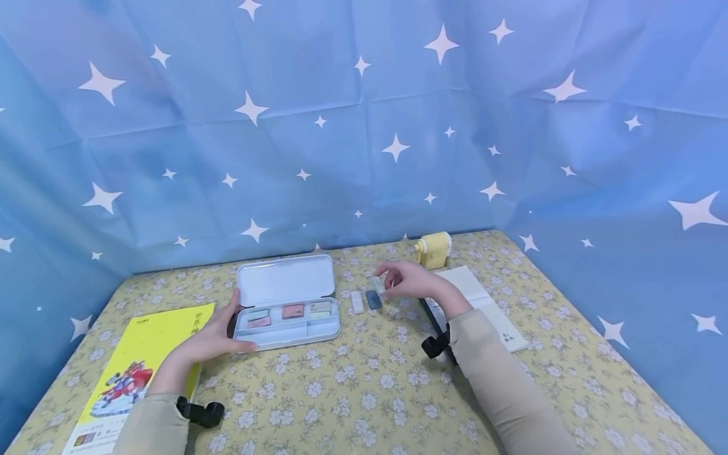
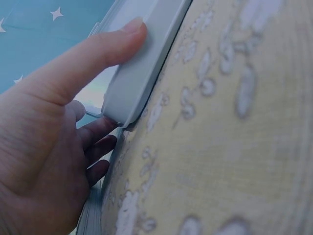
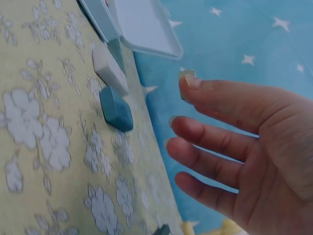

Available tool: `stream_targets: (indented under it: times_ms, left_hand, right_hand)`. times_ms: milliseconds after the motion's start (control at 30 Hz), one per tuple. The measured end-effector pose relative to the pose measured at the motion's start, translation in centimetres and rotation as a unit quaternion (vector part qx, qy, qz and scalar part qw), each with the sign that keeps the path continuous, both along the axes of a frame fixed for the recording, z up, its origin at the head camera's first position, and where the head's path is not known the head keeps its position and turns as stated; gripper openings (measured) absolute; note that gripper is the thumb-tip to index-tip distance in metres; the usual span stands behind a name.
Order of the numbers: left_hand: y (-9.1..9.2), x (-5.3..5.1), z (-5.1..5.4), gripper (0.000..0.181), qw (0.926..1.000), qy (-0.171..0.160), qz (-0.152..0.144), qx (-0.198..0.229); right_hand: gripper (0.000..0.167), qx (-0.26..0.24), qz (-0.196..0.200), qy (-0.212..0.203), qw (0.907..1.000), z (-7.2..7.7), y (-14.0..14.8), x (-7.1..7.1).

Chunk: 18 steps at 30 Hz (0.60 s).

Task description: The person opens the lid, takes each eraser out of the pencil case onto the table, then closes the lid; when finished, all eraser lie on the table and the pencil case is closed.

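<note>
An open white pencil case lies on the table with its lid tipped back; several small erasers, one pink eraser among them, sit in its upper tray. My left hand holds the case at its left end, thumb along the near side, as the thumb shows in the left wrist view. Right of the case, my right hand pinches a small pale block, apparently an eraser, between thumb and forefinger above the table. Beneath it lie a white eraser and a dark blue eraser, side by side.
A yellow book lies at the left, partly under my left forearm. On the right, an open notebook lies beneath my right forearm. A yellow pencil-sharpener-like device stands at the back. Behind hangs a blue starred cloth.
</note>
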<state>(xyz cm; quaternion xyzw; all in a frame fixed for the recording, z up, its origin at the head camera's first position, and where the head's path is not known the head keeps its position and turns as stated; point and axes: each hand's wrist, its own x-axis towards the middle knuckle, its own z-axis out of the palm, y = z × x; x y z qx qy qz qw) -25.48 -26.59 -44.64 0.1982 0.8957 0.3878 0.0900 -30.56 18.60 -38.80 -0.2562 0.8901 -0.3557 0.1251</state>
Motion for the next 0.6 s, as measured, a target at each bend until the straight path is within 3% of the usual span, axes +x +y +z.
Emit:
stream_targets:
  times_ms: [367,600]
  left_hand:
    - [0.2,0.3,0.4,0.124,0.9999,0.003,0.007,-0.01]
    - [0.2,0.1,0.3,0.125,1.0,0.003,0.003,-0.006]
  right_hand:
    - [0.045,-0.02,-0.04,-0.02,0.9988,-0.6,2.0,0.4]
    - [0.043,-0.031,-0.042,-0.009,0.9986,-1.0,2.8,0.5]
